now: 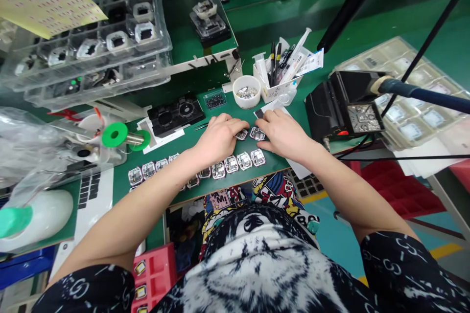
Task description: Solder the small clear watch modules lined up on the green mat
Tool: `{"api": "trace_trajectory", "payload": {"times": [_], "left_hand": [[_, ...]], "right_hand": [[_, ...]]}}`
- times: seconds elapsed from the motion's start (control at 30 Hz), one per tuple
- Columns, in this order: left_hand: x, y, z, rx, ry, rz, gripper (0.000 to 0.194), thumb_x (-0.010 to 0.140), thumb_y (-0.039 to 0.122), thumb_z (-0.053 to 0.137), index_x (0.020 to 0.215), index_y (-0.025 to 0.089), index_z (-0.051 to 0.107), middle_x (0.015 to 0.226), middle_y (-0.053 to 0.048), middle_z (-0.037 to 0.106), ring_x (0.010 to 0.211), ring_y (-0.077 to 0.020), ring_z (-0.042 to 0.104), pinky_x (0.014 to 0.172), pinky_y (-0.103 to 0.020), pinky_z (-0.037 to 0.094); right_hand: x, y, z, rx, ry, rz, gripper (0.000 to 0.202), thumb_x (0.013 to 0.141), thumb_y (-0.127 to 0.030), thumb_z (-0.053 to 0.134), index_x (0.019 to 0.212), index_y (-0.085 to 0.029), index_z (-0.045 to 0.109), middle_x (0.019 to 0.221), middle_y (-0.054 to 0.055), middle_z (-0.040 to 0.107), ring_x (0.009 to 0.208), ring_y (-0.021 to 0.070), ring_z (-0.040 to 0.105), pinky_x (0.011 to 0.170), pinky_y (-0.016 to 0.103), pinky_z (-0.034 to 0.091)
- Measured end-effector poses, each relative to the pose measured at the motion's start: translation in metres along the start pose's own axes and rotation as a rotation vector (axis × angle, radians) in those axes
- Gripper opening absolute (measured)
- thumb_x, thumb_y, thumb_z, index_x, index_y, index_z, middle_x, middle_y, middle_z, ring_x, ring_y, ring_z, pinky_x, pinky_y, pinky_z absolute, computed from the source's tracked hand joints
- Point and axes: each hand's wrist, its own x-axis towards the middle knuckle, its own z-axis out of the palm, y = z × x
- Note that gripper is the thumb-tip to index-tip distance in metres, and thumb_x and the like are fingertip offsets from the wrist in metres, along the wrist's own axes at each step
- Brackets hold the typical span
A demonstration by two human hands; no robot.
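Observation:
My left hand (221,138) is closed round the edge of a small square electronic module (241,134), part of which the fingers hide. My right hand (282,133) has its fingers curled and its thumb below, pinching a second module (257,133) just right of the first. In front of both hands, a row of similar silver-edged modules (244,160) lies along the bench edge, running left under my left forearm, which covers some of them. Tweezers (201,126) lie beside the left hand. Under my right hand, a white sheet (272,106) with black pads partly shows.
A white bowl of small metal parts (246,92) and a box of pens and syringes (281,83) stand behind my hands. Right is a black soldering-iron stand (340,105). Left are a green solder spool (115,135), stacked clear trays (91,54) and a white bottle (44,215).

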Motion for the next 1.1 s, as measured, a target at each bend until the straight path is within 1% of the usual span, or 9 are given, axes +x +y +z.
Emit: {"api": "trace_trajectory", "payload": {"times": [0.1, 0.2, 0.3, 0.37, 0.47, 0.7, 0.9, 1.0, 1.1], "left_hand": [[-0.001, -0.001, -0.001, -0.046, 0.005, 0.011, 0.054, 0.086, 0.004, 0.051, 0.134, 0.027, 0.060, 0.130, -0.002, 0.068, 0.119, -0.0269, 0.053, 0.098, -0.042, 0.042], [-0.003, 0.002, -0.002, 0.008, 0.046, -0.044, 0.047, 0.091, 0.029, 0.067, 0.136, 0.023, 0.059, 0.129, -0.009, 0.066, 0.121, -0.0317, 0.053, 0.099, -0.045, 0.043], [-0.005, 0.006, 0.000, 0.111, 0.070, -0.106, 0.052, 0.091, 0.053, 0.070, 0.131, 0.020, 0.062, 0.117, -0.013, 0.068, 0.116, -0.0358, 0.054, 0.093, -0.049, 0.043], [-0.006, 0.007, 0.002, 0.155, 0.063, -0.111, 0.050, 0.092, 0.052, 0.070, 0.129, 0.020, 0.063, 0.112, -0.012, 0.069, 0.113, -0.0359, 0.055, 0.090, -0.049, 0.043], [-0.006, 0.006, 0.005, 0.141, 0.063, -0.092, 0.045, 0.091, 0.040, 0.072, 0.131, 0.022, 0.061, 0.114, -0.009, 0.071, 0.114, -0.0341, 0.055, 0.091, -0.047, 0.042], [-0.004, 0.005, 0.006, -0.013, 0.048, -0.038, 0.046, 0.088, 0.027, 0.072, 0.133, 0.026, 0.059, 0.124, -0.003, 0.072, 0.116, -0.0304, 0.055, 0.094, -0.045, 0.040], [-0.005, 0.004, 0.004, -0.034, 0.027, -0.029, 0.046, 0.088, 0.028, 0.073, 0.133, 0.025, 0.059, 0.123, -0.004, 0.071, 0.118, -0.0306, 0.055, 0.097, -0.045, 0.041], [-0.016, -0.002, -0.005, -0.028, 0.039, -0.029, 0.048, 0.090, 0.032, 0.072, 0.136, 0.025, 0.058, 0.133, -0.006, 0.066, 0.122, -0.0304, 0.054, 0.101, -0.045, 0.041], [-0.035, -0.011, -0.015, 0.037, 0.070, -0.098, 0.047, 0.093, 0.040, 0.071, 0.135, 0.023, 0.059, 0.129, -0.009, 0.067, 0.121, -0.0316, 0.054, 0.102, -0.046, 0.042]], "right_hand": [[-0.001, 0.006, 0.001, 0.078, -0.042, -0.085, 0.045, 0.091, -0.023, 0.065, 0.135, -0.017, 0.058, 0.124, 0.015, 0.060, 0.105, 0.0289, 0.052, 0.088, 0.039, 0.039], [0.001, 0.007, 0.003, 0.094, -0.077, -0.087, 0.045, 0.092, -0.018, 0.059, 0.136, -0.019, 0.058, 0.118, 0.014, 0.062, 0.103, 0.0284, 0.052, 0.087, 0.038, 0.037], [0.004, 0.006, 0.003, 0.074, -0.067, -0.076, 0.038, 0.092, -0.023, 0.063, 0.129, -0.014, 0.061, 0.116, 0.015, 0.063, 0.103, 0.0291, 0.053, 0.087, 0.038, 0.038], [0.006, 0.005, 0.003, 0.039, -0.047, -0.053, 0.037, 0.091, -0.032, 0.069, 0.120, -0.010, 0.063, 0.115, 0.017, 0.063, 0.103, 0.0304, 0.054, 0.086, 0.039, 0.038], [0.007, 0.007, 0.003, 0.003, -0.017, -0.033, 0.046, 0.088, -0.042, 0.076, 0.116, -0.009, 0.063, 0.114, 0.017, 0.063, 0.103, 0.0315, 0.054, 0.084, 0.039, 0.039], [0.010, 0.008, 0.004, 0.025, -0.022, -0.062, 0.032, 0.090, -0.037, 0.074, 0.110, -0.015, 0.067, 0.108, 0.013, 0.061, 0.101, 0.0293, 0.053, 0.083, 0.038, 0.038], [0.014, 0.005, 0.006, 0.022, -0.035, -0.036, 0.034, 0.090, -0.037, 0.073, 0.112, -0.013, 0.066, 0.110, 0.014, 0.062, 0.102, 0.0305, 0.054, 0.085, 0.039, 0.040], [0.011, 0.007, 0.002, 0.025, -0.032, -0.048, 0.041, 0.090, -0.039, 0.074, 0.119, -0.013, 0.064, 0.113, 0.014, 0.062, 0.104, 0.0310, 0.054, 0.087, 0.040, 0.040], [0.011, 0.005, -0.006, 0.051, 0.003, -0.073, 0.045, 0.092, -0.040, 0.072, 0.128, -0.014, 0.061, 0.113, 0.013, 0.061, 0.105, 0.0302, 0.054, 0.088, 0.039, 0.040]]}}
